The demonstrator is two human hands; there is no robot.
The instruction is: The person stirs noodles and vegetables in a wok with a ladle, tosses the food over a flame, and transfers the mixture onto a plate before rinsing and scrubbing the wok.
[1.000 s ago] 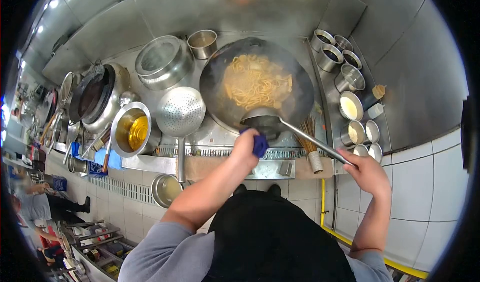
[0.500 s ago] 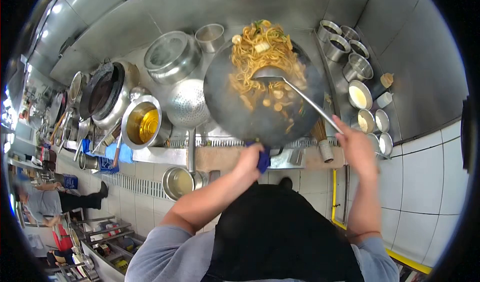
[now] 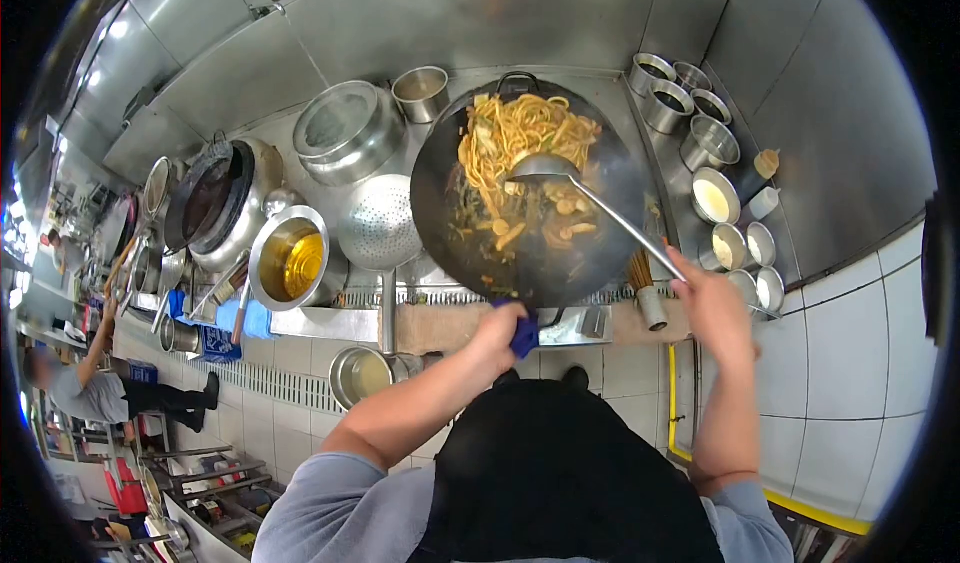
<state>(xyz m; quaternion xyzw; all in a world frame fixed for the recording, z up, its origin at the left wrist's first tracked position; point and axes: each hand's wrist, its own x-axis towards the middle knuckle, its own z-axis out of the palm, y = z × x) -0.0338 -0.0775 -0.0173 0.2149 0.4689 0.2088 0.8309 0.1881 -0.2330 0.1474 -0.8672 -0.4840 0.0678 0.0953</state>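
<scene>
A large dark wok (image 3: 435, 213) stands on the stove, with noodles (image 3: 535, 128) heaped toward its far side and mushroom slices and greens nearer to me. Steam rises from it. My left hand (image 3: 500, 335) is closed around a blue cloth (image 3: 524, 331) at the wok's near handle; the cloth hides most of the grip. My right hand (image 3: 712, 305) is wrapped around the long handle of a steel ladle (image 3: 625, 223). The ladle's bowl is inside the wok, against the noodles and tilted.
Left of the wok are a perforated strainer (image 3: 380, 223), a pot of yellow oil (image 3: 262, 263) and an upturned metal basin (image 3: 350, 133). Seasoning containers (image 3: 712, 143) line the right ledge. A bamboo brush (image 3: 650, 303) lies at the front edge. Another person (image 3: 90, 388) stands far left.
The noodles, tossed up above the wok's far rim before, have dropped back into it. The wok's far handle now shows. Both hands keep their grips; the other person has raised an arm.
</scene>
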